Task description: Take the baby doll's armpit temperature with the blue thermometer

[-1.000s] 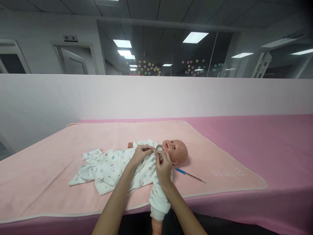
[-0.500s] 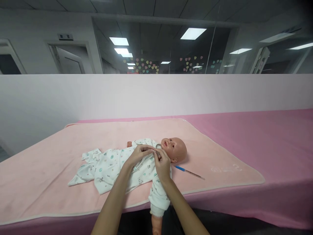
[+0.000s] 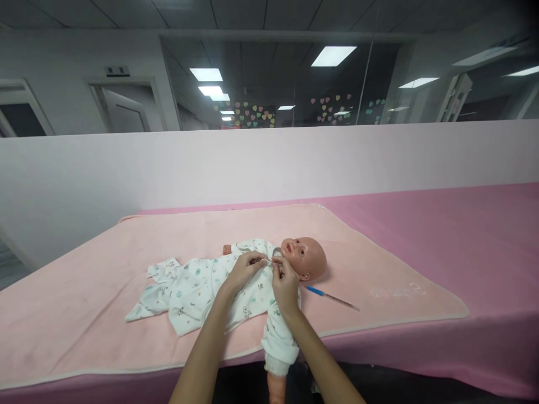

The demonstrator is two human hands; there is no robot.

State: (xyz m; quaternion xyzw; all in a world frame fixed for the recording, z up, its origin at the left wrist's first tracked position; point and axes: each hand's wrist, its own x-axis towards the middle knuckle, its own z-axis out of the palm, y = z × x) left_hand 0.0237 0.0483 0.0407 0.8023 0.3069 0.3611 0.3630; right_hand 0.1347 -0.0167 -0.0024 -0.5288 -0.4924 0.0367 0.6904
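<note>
A baby doll (image 3: 309, 259) lies on its back, head to the right, dressed in a white patterned garment (image 3: 197, 289). Both hands are at the upper chest, just below the doll's chin. A thin white tie (image 3: 266, 260) shows between my fingertips. My left hand (image 3: 246, 269) pinches it from the left, fingers closed. From the right, my right hand (image 3: 285, 285) pinches at the tie by the collar, fingers curled; its exact grip is partly hidden. One doll arm (image 3: 277, 387) hangs over the near edge, below my right forearm.
A blue-ended, pen-like stick (image 3: 332, 297) lies right of the doll's shoulder. Beneath the doll is a peach blanket (image 3: 379, 264) with a pale edge, over a pink table cover (image 3: 475, 235). A white low wall (image 3: 269, 165) stands behind, with glass above it.
My hands have drawn slightly apart, and the thin white tie now shows between them. The view has shifted and tilted a little; the doll and stick keep their places on the blanket.
</note>
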